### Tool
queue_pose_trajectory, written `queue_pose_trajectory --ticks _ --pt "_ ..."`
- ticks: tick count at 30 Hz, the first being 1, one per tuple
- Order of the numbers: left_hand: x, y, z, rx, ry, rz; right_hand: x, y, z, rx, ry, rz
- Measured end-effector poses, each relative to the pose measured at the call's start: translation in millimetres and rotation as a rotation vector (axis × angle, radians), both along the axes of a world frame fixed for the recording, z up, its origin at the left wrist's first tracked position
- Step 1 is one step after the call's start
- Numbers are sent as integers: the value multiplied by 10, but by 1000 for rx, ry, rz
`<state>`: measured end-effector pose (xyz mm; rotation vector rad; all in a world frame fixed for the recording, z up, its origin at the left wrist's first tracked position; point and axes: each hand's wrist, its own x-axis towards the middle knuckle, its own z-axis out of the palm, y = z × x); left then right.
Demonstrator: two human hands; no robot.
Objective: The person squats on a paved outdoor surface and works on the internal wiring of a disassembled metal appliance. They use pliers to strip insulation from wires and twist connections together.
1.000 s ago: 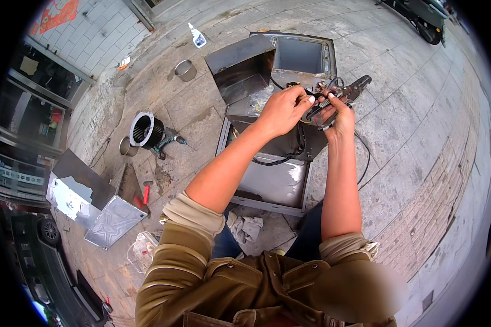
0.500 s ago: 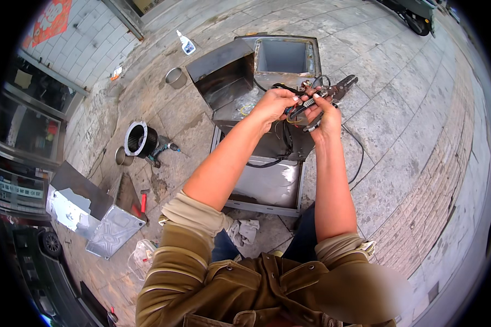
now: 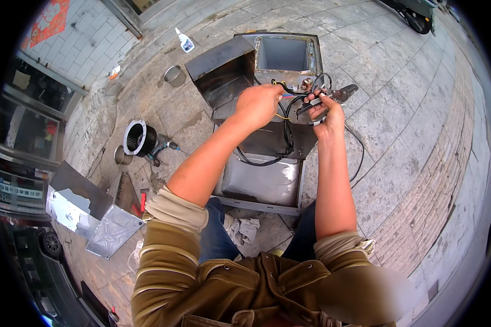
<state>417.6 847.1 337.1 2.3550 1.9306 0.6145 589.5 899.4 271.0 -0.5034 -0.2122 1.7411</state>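
My left hand [image 3: 258, 104] is closed in a pinch at the end of some thin wires [image 3: 284, 96], over the metal housing. My right hand [image 3: 329, 115] is wrapped round a pair of dark wire-stripper pliers [image 3: 343, 94], whose jaws point away to the right. Black cables [image 3: 289, 136] loop down from between my hands over the housing's front. Under them stands a worn metal appliance housing [image 3: 267, 139] with a square opening [image 3: 282, 54] at its far end. A dark open metal box [image 3: 222, 73] leans against its left side.
To the left lie a round black blower wheel [image 3: 139, 139], a cordless drill [image 3: 159, 151], two metal cups [image 3: 174, 76], a red-handled hammer [image 3: 143, 200] and bent sheet-metal covers [image 3: 114, 231]. A spray bottle [image 3: 185, 41] stands farther back. A rag [image 3: 244, 231] lies between my feet.
My left hand has drawn left, away from my right hand, pulling the wires apart from the pliers. The right hand has shifted slightly right, still holding the pliers.
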Motion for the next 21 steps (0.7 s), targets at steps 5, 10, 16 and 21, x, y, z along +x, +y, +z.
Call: queue_pose_trajectory --ticks 5,10,16,21 --pt "-95 205 -172 229 -45 -255 16 -38 148 46 -47 -20" --pt "-186 465 -133 -317 -615 -188 227 -205 338 203 -674 -106" --pt "-123 586 -236 -236 -881 -207 244 -417 337 336 -1190 299" --pt "-141 593 -320 -134 -879 -214 138 -404 278 388 -1300 364"
